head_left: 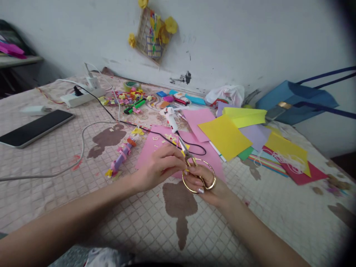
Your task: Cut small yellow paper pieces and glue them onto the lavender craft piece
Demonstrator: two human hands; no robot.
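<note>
Gold-handled scissors (213, 179) hang on the fingers of my right hand (207, 181), their silver blades pointing away over the pink paper (150, 142). Close beside it, my left hand (167, 163) is closed in a pinch, its fingertips meeting those of the right. A tiny bit of yellow shows between the fingertips, too small to name. Small yellow scraps (170, 138) lie on the pink paper beyond the hands. To the left rests a purple paper stick (122, 157) with pink, orange and yellow pieces attached.
A white glue gun (170, 118) lies behind the scissors, its black cord looping nearby. Coloured sheets (225, 137) and a blue bag (297, 102) are on the right. At left are a phone (36, 127) and a power strip (82, 97); small paper flowers (128, 97) lie at the back.
</note>
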